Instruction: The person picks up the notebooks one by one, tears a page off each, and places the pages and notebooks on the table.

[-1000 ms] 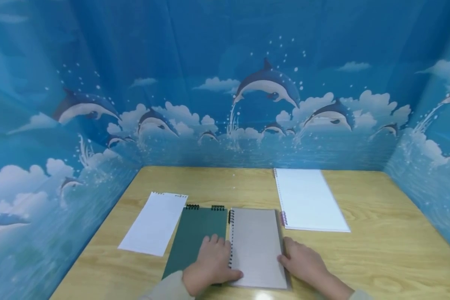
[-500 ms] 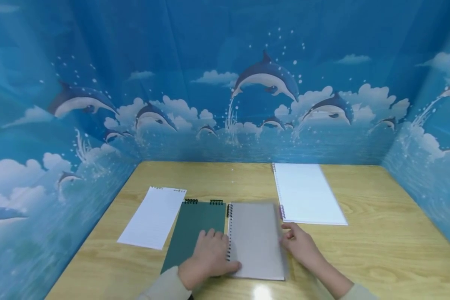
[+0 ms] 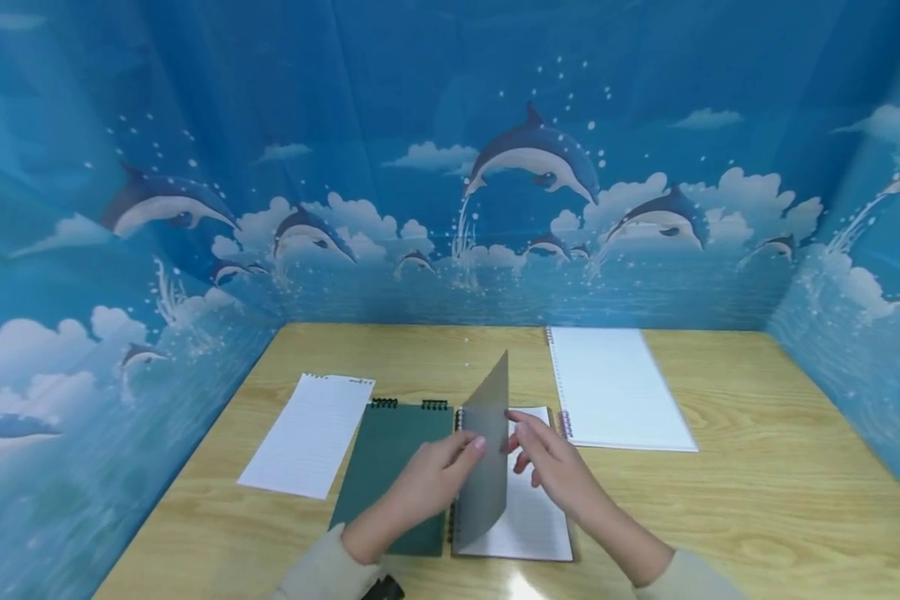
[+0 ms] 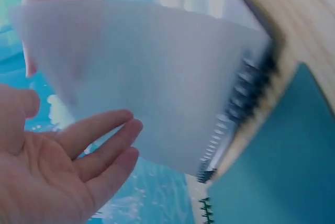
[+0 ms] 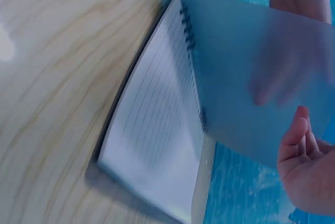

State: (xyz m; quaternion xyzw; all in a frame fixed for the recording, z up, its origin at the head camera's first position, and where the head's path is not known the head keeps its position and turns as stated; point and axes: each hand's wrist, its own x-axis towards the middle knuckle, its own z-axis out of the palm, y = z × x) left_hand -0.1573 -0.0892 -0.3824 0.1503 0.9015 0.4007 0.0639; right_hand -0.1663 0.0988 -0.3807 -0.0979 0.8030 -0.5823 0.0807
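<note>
The grey cover (image 3: 487, 492) is seemingly mid-turn: left hand (image 3: 426, 477) relaxed, right hand (image 3: 558, 467) at its edge (can't tell if pinching); probably needs guiding leftward.

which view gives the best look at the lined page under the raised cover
The right wrist view: the lined page is large, its ruled lines visible and no hand over it. In the head view, the raised cover and right hand hide part of it. The left wrist view shows a blurred part beyond the cover.
</note>
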